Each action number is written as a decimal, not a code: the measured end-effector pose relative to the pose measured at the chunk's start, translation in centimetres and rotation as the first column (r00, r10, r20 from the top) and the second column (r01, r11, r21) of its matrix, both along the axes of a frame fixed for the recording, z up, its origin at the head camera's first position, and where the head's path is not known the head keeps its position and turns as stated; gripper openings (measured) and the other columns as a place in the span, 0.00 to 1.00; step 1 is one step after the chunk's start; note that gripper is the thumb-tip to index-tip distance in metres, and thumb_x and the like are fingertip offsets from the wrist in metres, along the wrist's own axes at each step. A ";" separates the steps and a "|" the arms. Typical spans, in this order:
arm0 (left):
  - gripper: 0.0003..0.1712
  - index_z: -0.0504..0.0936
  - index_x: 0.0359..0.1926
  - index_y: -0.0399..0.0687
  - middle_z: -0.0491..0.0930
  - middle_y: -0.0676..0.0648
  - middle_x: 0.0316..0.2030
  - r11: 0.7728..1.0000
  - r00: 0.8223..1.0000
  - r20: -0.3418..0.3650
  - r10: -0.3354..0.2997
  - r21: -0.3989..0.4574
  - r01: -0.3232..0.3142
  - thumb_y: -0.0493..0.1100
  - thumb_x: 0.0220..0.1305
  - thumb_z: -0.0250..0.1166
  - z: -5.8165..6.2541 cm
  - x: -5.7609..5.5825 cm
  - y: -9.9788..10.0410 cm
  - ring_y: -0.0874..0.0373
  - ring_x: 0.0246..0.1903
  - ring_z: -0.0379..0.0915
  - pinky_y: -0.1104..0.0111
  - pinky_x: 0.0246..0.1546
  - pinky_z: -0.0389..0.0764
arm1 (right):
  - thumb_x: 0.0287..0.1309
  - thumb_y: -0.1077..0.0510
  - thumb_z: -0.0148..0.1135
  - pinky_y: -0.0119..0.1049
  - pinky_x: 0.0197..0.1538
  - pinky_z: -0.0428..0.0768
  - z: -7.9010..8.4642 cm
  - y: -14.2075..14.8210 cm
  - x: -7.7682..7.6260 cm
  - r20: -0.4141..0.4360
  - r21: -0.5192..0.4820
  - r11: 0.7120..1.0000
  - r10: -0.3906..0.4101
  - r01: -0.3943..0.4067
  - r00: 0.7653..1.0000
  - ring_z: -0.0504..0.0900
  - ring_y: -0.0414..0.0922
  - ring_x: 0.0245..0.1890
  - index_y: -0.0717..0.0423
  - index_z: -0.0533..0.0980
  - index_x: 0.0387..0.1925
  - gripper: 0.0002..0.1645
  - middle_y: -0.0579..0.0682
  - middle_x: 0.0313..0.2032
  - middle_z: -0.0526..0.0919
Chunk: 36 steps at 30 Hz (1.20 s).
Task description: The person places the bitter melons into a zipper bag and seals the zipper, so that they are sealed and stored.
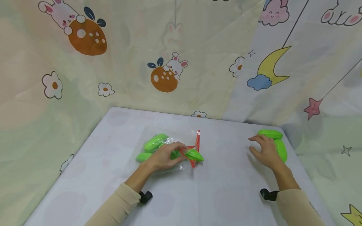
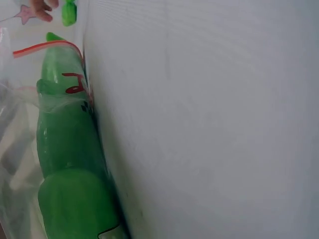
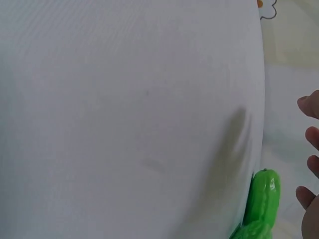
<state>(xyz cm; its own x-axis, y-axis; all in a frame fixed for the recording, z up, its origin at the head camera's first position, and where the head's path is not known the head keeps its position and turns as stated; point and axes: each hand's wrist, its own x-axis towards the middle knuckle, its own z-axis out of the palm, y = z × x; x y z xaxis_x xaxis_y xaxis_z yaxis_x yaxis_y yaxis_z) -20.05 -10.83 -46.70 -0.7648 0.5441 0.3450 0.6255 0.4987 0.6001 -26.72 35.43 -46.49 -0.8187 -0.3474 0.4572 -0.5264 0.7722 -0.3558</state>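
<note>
A clear zip bag point(image 1: 186, 135) with a red-edged mouth lies at the middle of the table, several glossy green, cucumber-shaped pieces point(image 1: 155, 142) inside it. My left hand point(image 1: 166, 155) reaches over the bag and grips it at the mouth, thumb and fingers by the red strip point(image 2: 30, 50). One green piece point(image 1: 194, 155) pokes out through that mouth. On the right, my right hand point(image 1: 265, 151) is held with fingers spread and nothing in its grasp. Beside it lie two more green pieces point(image 1: 270, 134), one of them partly hidden behind the hand; the right wrist view shows them below the fingertips point(image 3: 305, 197).
The white table point(image 1: 226, 188) has its right edge close beyond the two loose green pieces. A patterned cloth point(image 1: 127, 62) hangs behind and along the sides. Dark wrist cameras point(image 1: 146, 197) sit under both cuffs.
</note>
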 end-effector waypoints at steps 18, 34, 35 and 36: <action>0.26 0.77 0.63 0.51 0.85 0.55 0.54 1.000 1.000 -0.029 0.003 0.003 -0.003 0.46 0.66 0.72 0.1 0.1 -0.3 0.63 0.56 0.80 0.63 0.60 0.79 | 0.59 0.62 0.68 0.79 0.47 0.60 -0.3 4.3 0.3 0.052 0.089 0.980 -0.182 0.177 0.982 0.61 0.80 0.58 0.56 0.74 0.61 0.27 0.67 0.63 0.69; 0.27 0.77 0.64 0.52 0.85 0.55 0.55 1.000 1.000 -0.009 0.004 -0.005 -0.004 0.47 0.66 0.72 0.4 0.4 -0.5 0.62 0.57 0.80 0.61 0.60 0.79 | 0.63 0.55 0.60 0.78 0.50 0.63 -1.1 6.3 0.7 0.192 0.153 0.921 -0.383 0.358 0.904 0.55 0.85 0.60 0.64 0.60 0.71 0.39 0.78 0.67 0.55; 0.27 0.77 0.64 0.52 0.85 0.55 0.55 1.000 1.000 -0.011 0.004 -0.005 -0.005 0.47 0.66 0.72 0.4 0.4 -0.5 0.62 0.57 0.80 0.61 0.60 0.79 | 0.63 0.55 0.60 0.79 0.50 0.64 -1.0 6.4 0.9 0.203 0.154 0.920 -0.387 0.361 0.899 0.54 0.85 0.61 0.64 0.60 0.71 0.39 0.78 0.67 0.54; 0.27 0.77 0.64 0.52 0.85 0.55 0.55 1.000 1.000 -0.011 0.005 -0.004 -0.005 0.47 0.66 0.72 0.4 0.5 -0.5 0.61 0.57 0.80 0.60 0.61 0.79 | 0.63 0.55 0.60 0.79 0.50 0.64 -0.9 6.4 1.0 0.214 0.157 0.918 -0.392 0.364 0.895 0.53 0.85 0.61 0.64 0.59 0.72 0.40 0.78 0.68 0.53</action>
<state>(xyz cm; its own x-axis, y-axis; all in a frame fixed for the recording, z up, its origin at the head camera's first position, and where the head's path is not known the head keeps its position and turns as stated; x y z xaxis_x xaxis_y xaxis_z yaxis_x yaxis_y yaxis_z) -19.57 -11.30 -46.30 -0.7636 0.5421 0.3508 0.6295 0.5040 0.5914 -25.69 41.85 -47.43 -0.9771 -0.0268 0.2110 -0.0979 0.9374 -0.3341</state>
